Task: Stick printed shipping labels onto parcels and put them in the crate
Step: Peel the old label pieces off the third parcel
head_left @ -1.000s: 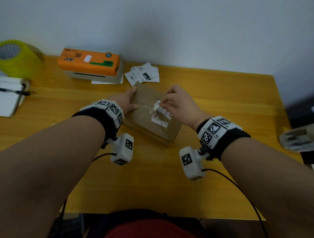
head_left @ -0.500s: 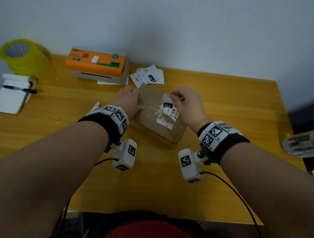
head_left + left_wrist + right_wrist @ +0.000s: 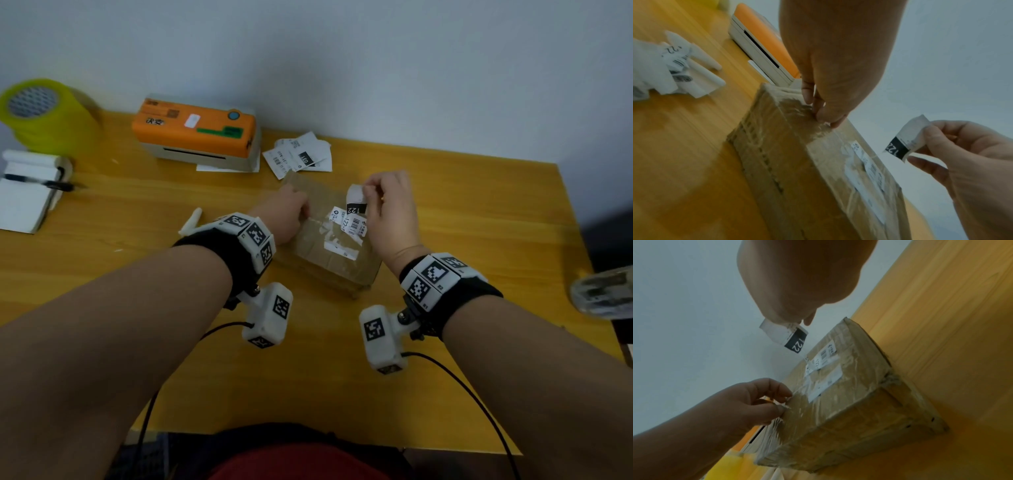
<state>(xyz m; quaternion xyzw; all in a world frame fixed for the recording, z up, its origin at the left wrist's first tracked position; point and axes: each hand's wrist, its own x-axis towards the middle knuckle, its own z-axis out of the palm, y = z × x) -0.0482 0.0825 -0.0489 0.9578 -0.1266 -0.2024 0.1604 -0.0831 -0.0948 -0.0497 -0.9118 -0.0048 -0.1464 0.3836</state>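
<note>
A taped brown cardboard parcel (image 3: 329,263) (image 3: 797,162) (image 3: 849,402) lies mid-table with white label pieces (image 3: 349,226) stuck on its top. My right hand (image 3: 370,195) (image 3: 920,142) (image 3: 793,321) pinches a curled white label (image 3: 356,200) (image 3: 904,141) (image 3: 785,332) with a black "122" band, held just above the parcel's far right part. My left hand (image 3: 301,209) (image 3: 822,113) (image 3: 783,400) has curled fingertips pinching at the parcel's top left edge. No crate shows in any view.
An orange label printer (image 3: 195,133) stands at the back, loose printed labels (image 3: 298,154) beside it. A yellow tape roll (image 3: 44,113) and a notebook with pen (image 3: 24,195) sit far left. Crumpled label scraps (image 3: 663,69) lie left of the parcel. A clear object (image 3: 603,291) pokes in at the right edge.
My right hand has lifted the "122" label up off the parcel's top and away from me. The left hand has stayed at the parcel's left edge.
</note>
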